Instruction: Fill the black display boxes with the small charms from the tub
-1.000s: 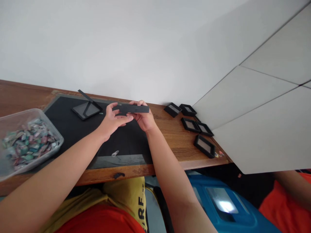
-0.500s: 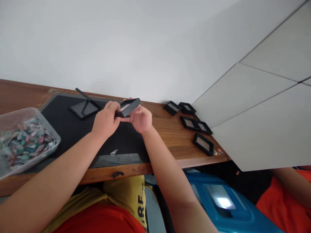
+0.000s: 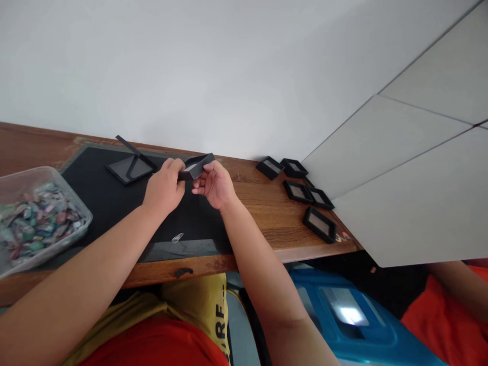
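Note:
A small black box frame (image 3: pixel 198 169) with a pale panel inside is held tilted above the black mat (image 3: pixel 190 218). My left hand (image 3: pixel 163 185) grips its left end, fingers over the rim. At its right end, my right hand (image 3: pixel 215 185) pinches the side between thumb and fingers, the other fingers curled below. Left of my hands, a black piece with a dark flat panel (image 3: pixel 130 169) lies on the mat, with a thin black strip (image 3: pixel 127 145) across its far edge. A small clear teardrop-shaped piece (image 3: pixel 177 238) lies on the mat nearer me.
A clear plastic tub (image 3: pixel 86 218) of multicoloured stone-like pieces stands at the left. Several black box frames (image 3: pixel 319 224) lie on the wooden table (image 3: pixel 259 203) at the right, beside a white panel. A blue plastic object (image 3: pixel 381 320) and another person's red clothing (image 3: pixel 438 320) are lower right.
My right hand has shifted from under the box frame to its right side, with the thumb now on the edge. The box frame has moved slightly left.

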Available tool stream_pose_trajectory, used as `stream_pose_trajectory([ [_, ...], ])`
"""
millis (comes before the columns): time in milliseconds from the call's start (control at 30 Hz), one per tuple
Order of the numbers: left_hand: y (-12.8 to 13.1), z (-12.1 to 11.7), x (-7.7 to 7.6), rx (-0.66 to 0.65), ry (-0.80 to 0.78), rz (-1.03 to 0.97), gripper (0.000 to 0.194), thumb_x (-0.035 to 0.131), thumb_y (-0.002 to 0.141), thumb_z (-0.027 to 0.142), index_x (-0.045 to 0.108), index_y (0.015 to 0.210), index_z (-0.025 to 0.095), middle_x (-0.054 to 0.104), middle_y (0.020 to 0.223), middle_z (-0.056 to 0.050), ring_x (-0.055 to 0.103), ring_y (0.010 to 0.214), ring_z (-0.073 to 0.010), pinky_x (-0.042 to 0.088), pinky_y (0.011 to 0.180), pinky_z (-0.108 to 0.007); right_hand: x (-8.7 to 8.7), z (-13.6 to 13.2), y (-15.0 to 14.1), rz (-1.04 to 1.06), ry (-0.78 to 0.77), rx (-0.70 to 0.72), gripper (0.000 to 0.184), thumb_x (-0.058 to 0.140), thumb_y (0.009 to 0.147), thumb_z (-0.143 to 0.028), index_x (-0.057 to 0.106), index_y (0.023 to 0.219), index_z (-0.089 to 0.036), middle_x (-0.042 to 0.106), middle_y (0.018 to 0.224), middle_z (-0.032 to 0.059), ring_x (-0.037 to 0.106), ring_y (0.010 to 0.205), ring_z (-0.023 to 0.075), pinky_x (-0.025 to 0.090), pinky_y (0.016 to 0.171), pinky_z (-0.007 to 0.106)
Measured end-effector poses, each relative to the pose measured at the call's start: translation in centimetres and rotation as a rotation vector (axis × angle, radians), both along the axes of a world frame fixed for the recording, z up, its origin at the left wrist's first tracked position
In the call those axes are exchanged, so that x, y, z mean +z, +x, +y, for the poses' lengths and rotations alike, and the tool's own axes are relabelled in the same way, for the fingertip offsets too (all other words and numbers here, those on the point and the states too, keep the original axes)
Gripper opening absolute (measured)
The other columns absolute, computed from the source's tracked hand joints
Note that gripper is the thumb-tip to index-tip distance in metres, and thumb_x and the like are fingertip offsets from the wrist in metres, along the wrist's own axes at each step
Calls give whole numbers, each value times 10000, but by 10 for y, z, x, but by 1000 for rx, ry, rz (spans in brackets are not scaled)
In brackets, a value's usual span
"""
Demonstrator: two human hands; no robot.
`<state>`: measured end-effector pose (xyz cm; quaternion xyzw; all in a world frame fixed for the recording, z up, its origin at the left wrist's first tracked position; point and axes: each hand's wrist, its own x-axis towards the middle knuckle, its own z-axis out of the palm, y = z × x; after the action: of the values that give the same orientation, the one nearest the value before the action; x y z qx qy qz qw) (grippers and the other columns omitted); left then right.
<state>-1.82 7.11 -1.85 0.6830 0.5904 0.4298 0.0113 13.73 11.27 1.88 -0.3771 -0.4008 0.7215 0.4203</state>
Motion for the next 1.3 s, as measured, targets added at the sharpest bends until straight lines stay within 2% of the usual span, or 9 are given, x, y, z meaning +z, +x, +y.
stream_pose_trajectory([
  [133, 2, -1, 2, -33, -55, 29, 242, 550, 838, 48, 578, 970, 249, 619, 999, -72, 649, 742, -256, 451, 615, -359, 1, -1, -1, -3, 23, -106, 90, 629, 803, -221, 576, 732, -204, 642, 653, -5, 548, 512, 110, 511, 489, 240],
  [233, 4, -2, 5, -53, -103, 56, 228, 549, 864, 68, 605, 1001, 242, 628, 1033, -97, 681, 817, -302, 496, 660, -389, 0, 0, -2, -20, 17, -112, 118, 621, 793, -220, 547, 702, -212, 630, 611, -6, 547, 491, 107, 452, 451, 220],
  [567, 6, -4, 7, -120, -155, 48, 206, 551, 899, 51, 568, 986, 238, 620, 1051, -90, 700, 907, -302, 512, 712, -381, -3, -8, -13, 92, 20, -190, 65, 579, 770, -211, 544, 716, -220, 593, 541, -36, 465, 446, 97, 528, 484, 221],
  [667, 7, -6, 8, -129, -174, 49, 192, 542, 911, 67, 564, 1003, 234, 625, 1079, -93, 698, 915, -296, 511, 726, -385, -3, -12, -17, 113, 34, -229, 106, 557, 803, -221, 548, 699, -207, 571, 527, -48, 431, 428, 80, 500, 485, 208],
  [800, 6, -5, 2, -136, -143, 6, 209, 550, 863, 58, 538, 971, 237, 631, 1063, -86, 681, 893, -282, 498, 719, -385, -3, -12, -17, 81, 40, -209, 134, 544, 828, -244, 548, 700, -206, 580, 560, -42, 467, 447, 86, 492, 508, 222],
  [933, -2, 2, -8, -150, -17, -200, 258, 706, 805, 210, 498, 952, 250, 620, 973, -39, 644, 896, -252, 501, 764, -377, -1, -8, -11, 42, 47, -156, 136, 541, 824, -267, 538, 700, -212, 598, 591, -21, 501, 489, 107, 506, 533, 244],
  [1067, -7, 6, -12, -283, 61, -338, 308, 737, 807, 362, 546, 1015, 240, 638, 1023, -37, 639, 961, -234, 520, 859, -398, 1, -2, 1, -6, 67, -153, 146, 564, 828, -330, 564, 734, -218, 611, 618, -7, 523, 541, 130, 516, 545, 255],
  [1167, -5, 4, -9, -353, 52, -366, 311, 746, 839, 449, 594, 999, 230, 656, 1034, -45, 644, 1011, -240, 530, 908, -414, 1, 4, 9, -56, 99, -154, 152, 587, 829, -355, 577, 756, -221, 629, 641, -4, 545, 575, 136, 521, 562, 255],
  [1300, 0, 1, -4, -391, 11, -430, 287, 757, 838, 479, 651, 918, 224, 676, 981, -42, 652, 963, -229, 543, 871, -395, -3, 9, 14, -167, 94, -74, 159, 635, 822, -360, 581, 767, -220, 636, 639, -1, 563, 599, 140, 523, 584, 258],
])
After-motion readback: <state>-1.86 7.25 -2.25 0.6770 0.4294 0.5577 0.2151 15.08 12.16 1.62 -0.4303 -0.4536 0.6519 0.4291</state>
